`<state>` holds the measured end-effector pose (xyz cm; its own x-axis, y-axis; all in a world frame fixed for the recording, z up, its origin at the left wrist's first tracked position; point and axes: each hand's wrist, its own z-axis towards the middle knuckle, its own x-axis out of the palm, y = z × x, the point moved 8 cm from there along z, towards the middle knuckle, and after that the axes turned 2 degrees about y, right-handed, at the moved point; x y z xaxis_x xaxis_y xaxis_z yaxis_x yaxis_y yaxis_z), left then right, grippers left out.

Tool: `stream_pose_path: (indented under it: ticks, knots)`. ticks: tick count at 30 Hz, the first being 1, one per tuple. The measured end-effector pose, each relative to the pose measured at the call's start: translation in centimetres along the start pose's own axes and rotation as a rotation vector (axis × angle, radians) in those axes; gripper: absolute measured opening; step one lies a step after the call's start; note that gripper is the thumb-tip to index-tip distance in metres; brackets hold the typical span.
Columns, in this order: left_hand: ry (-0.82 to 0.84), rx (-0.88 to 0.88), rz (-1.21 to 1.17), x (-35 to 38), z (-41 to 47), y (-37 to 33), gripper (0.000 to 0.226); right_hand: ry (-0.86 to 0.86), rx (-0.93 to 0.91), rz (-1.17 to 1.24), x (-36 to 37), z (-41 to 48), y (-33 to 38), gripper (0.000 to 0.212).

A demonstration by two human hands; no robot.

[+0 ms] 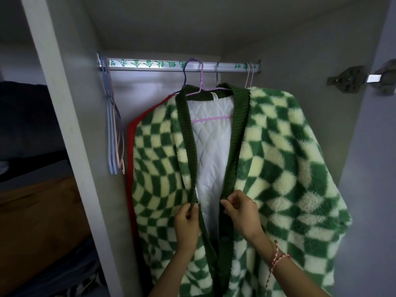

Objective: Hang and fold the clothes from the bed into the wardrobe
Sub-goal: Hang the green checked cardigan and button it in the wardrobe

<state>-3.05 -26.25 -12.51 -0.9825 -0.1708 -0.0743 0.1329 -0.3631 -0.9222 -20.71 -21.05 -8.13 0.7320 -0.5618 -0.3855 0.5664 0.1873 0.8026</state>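
- Green characters run along the metal rail [150, 65] at 12 o'clock, too blurred to read.
- The checked jacket [289, 168] hangs from that rail inside the wardrobe [70, 103] on a lilac wire hanger [201, 83]; it is fluffy green-and-cream fleece with dark green ribbed edging.
- The front falls open on a white diamond-quilted lining [212, 136].
- The left hand [186, 224] has its grip pinched on the left ribbed band, at 6 o'clock.
- The right hand [242, 213] has its grip pinched on the right band, just above a dark button [225, 239].
- A red cord bracelet [278, 258] circles the right wrist.
- A red garment [131, 146] peeks out behind the jacket.
- Pastel empty hangers [113, 136] hang at 9 o'clock.
- A metal hinge [353, 79] sits at 2 o'clock.
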Motion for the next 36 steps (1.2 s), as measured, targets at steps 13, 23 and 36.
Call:
stream_pose_path:
  ticks: [13, 23, 36]
  knots:
    - [0.115, 0.046, -0.141, 2.3, -1.2, -4.0, 0.011, 0.080, 0.080, 0.468, 1.6, -0.3, 1.2, 0.022]
    - [0.336, -0.338, -0.477, 3.1, 0.1, -1.7, 0.013, 0.117, 0.124, 0.580, 2.2, 0.1, 0.6, 0.021]
    - [0.162, 0.280, 0.232, 2.7, 0.2, -5.3, 0.011, -0.099, 0.223, 0.319, 2.1, -0.8, -0.4, 0.014]
